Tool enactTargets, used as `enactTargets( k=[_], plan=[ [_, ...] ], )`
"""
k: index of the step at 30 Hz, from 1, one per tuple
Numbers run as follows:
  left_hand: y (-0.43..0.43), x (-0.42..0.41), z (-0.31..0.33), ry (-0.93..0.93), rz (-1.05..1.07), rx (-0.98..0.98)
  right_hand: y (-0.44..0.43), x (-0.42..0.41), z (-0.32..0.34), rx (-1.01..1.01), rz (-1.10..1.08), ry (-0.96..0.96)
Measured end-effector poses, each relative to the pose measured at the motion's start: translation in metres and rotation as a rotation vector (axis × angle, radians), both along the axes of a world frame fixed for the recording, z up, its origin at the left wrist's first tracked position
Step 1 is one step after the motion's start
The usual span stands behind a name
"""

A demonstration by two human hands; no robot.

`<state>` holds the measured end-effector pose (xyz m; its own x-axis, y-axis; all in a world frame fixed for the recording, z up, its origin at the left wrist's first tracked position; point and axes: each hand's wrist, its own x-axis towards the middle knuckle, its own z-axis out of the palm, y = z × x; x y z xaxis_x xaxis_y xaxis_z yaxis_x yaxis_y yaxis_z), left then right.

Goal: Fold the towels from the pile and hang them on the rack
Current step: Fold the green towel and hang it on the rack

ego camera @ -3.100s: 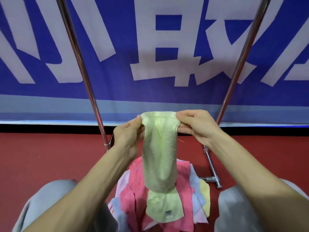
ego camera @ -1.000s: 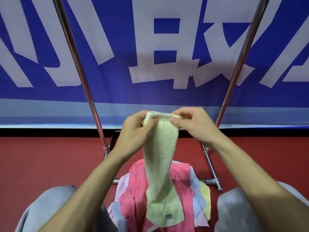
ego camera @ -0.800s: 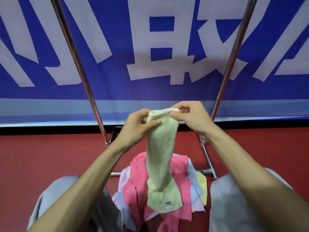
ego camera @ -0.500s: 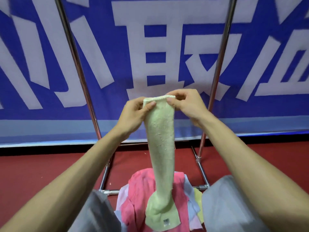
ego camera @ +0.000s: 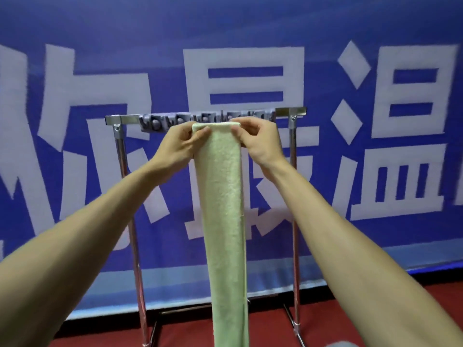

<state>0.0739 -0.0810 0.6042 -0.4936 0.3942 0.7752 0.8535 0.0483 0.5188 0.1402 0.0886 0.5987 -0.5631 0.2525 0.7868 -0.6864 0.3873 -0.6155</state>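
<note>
A pale green towel (ego camera: pixel 224 209), folded into a long narrow strip, hangs straight down from my two hands. My left hand (ego camera: pixel 179 144) pinches its top left corner and my right hand (ego camera: pixel 258 140) pinches its top right corner. The towel's top edge is level with the top bar of the metal rack (ego camera: pixel 120 119), just in front of a grey row of clips (ego camera: pixel 208 118) along that bar. The towel's lower end runs out of the bottom of the view. The pile of towels is out of view.
The rack's two chrome uprights (ego camera: pixel 129 209) stand on a red floor (ego camera: pixel 350 319), with foot bars at the bottom. A blue banner with large white characters (ego camera: pixel 400 121) fills the wall right behind the rack.
My hands have lifted the green towel from knee height up to the rack's top bar, and the view has tilted up. The pile and my knees have dropped out of sight.
</note>
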Motion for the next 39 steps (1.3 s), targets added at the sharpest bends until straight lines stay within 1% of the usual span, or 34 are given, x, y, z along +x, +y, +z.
enactTargets(
  k=[1,2,4,5,7,10,13,15,17,20,24,26,28,30,32,35,39],
  plan=[
    [0.001,0.003,0.006,0.047,0.030,0.006,-0.001,-0.001,0.005,-0.029,0.025,0.000],
    [0.002,0.007,0.009,0.096,0.091,-0.037,-0.002,-0.003,0.005,-0.065,0.035,-0.025],
    [0.003,0.010,0.003,0.173,0.230,-0.202,0.000,-0.008,-0.006,-0.109,-0.015,-0.112],
    [0.003,0.009,0.000,0.181,0.250,-0.248,0.001,-0.008,-0.011,-0.109,-0.036,-0.147],
    [0.001,0.008,-0.002,0.144,0.215,-0.227,0.003,-0.004,-0.011,-0.094,-0.047,-0.140],
    [0.002,0.013,0.005,0.123,0.170,-0.106,0.004,0.006,0.006,-0.086,-0.025,-0.034],
    [0.010,0.022,0.006,0.152,0.163,-0.162,0.002,0.006,0.006,-0.102,-0.056,-0.067],
    [0.012,0.021,0.006,0.131,0.133,-0.162,0.007,0.003,0.000,-0.126,-0.093,-0.073],
    [0.011,0.020,0.008,0.073,0.105,-0.124,0.012,0.003,0.000,-0.153,-0.039,-0.086],
    [0.017,0.025,0.009,-0.032,0.028,-0.101,0.016,0.003,-0.002,-0.235,0.081,-0.171],
    [0.028,0.031,0.011,-0.176,-0.036,-0.084,0.018,0.006,-0.014,-0.359,0.127,-0.250],
    [0.031,0.028,0.010,-0.244,-0.045,-0.043,0.023,0.006,-0.023,-0.397,0.166,-0.356],
    [0.033,0.024,0.009,-0.319,-0.032,0.027,0.029,0.002,-0.035,-0.416,0.278,-0.490],
    [0.033,0.021,0.007,-0.404,-0.031,0.099,0.034,0.000,-0.047,-0.355,0.409,-0.592],
    [0.033,0.019,0.005,-0.504,-0.035,0.169,0.037,-0.001,-0.060,-0.234,0.475,-0.634],
    [0.032,0.017,0.002,-0.662,-0.024,0.316,0.036,0.007,-0.078,-0.107,0.459,-0.665],
    [0.027,0.007,-0.003,-0.875,-0.003,0.497,0.037,0.010,-0.101,-0.017,0.509,-0.734]
  ],
)
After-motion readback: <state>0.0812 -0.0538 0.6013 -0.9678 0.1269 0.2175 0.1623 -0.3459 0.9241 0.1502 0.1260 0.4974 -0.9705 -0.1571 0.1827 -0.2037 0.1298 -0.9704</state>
